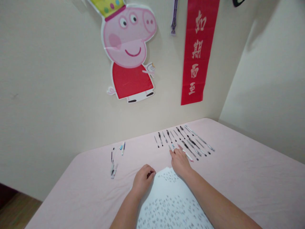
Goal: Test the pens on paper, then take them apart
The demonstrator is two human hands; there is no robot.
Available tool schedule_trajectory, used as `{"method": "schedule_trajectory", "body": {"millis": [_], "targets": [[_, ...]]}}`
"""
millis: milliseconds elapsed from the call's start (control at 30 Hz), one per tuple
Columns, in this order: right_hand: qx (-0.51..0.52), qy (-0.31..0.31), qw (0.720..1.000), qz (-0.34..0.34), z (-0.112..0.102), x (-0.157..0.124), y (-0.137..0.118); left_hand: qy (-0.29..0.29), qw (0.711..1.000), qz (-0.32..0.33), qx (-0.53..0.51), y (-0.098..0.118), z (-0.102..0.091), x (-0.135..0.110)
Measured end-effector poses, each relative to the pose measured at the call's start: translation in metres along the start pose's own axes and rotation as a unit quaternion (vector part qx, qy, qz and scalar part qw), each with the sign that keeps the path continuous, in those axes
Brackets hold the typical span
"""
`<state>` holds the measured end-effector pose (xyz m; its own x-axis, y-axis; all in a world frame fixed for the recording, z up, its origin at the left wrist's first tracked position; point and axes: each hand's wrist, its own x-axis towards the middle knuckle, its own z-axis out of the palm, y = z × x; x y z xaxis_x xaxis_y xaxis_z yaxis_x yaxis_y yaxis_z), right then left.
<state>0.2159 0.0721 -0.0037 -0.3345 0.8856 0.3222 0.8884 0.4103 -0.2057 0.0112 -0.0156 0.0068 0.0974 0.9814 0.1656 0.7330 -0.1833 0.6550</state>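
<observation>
Pink-sheeted bed point(88, 181) against pale wall point(59, 79), head view: pens point(190, 150) at right, two rows, apparently set out; scattered stationery point(112, 171) at left, seemingly not lined up. Right hand point(180, 161): fingers lowered at near row's left end, pinch unclear. Left hand point(143, 178): loosely curled, contents indiscernible.

Right at the right hand's point(180, 161) fingertips, a pale grey pen tip point(169, 147) pokes out, the rest hidden by the hand, with a pale blue piece point(173, 146) peeking up just beside it! Just right of the fingers lies a white pen with a pink end point(188, 155), slanting. Past that, black and clear pens point(190, 150) lie flat, roughly parallel. Beyond the fingertips, another row of slim pens point(160, 136) stretches out, and well left of those fingers sits a loose, jumbled pen cluster point(123, 149).
</observation>
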Motion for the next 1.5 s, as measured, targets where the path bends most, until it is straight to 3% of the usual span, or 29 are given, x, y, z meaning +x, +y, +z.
{"method": "schedule_trajectory", "body": {"millis": [167, 267, 367, 467, 533, 633, 833, 1067, 1500], "targets": [[0.015, 0.029, 0.999, 0.004, -0.005, 0.0, -0.005, 0.016, 1.0, 0.015, 0.001, -0.003, -0.002, 0.001], [0.035, 0.057, 0.998, -0.018, -0.012, -0.002, -0.011, 0.087, 0.995, -0.001, 0.058, -0.012, -0.015, 0.003], [0.064, 0.063, 0.995, -0.047, -0.017, -0.004, -0.018, 0.215, 0.953, -0.077, 0.198, -0.03, -0.038, 0.001], [0.083, 0.069, 0.992, -0.069, -0.017, -0.005, -0.022, 0.284, 0.896, -0.162, 0.302, -0.055, -0.062, -0.006], [0.093, 0.075, 0.99, -0.077, -0.014, -0.004, -0.023, 0.27, 0.876, -0.217, 0.336, -0.071, -0.072, -0.013], [0.11, 0.081, 0.987, -0.085, -0.009, -0.003, -0.022, 0.233, 0.879, -0.259, 0.327, -0.091, -0.076, -0.018], [0.126, 0.083, 0.984, -0.091, -0.01, -0.003, -0.022, 0.218, 0.904, -0.223, 0.292, -0.105, -0.07, -0.016], [0.12, 0.069, 0.986, -0.088, -0.009, -0.003, -0.023, 0.175, 0.934, -0.191, 0.245, -0.089, -0.065, -0.013], [0.14, 0.072, 0.983, -0.095, -0.008, -0.004, -0.023, 0.102, 0.97, -0.131, 0.179, -0.041, -0.04, -0.008]]}}
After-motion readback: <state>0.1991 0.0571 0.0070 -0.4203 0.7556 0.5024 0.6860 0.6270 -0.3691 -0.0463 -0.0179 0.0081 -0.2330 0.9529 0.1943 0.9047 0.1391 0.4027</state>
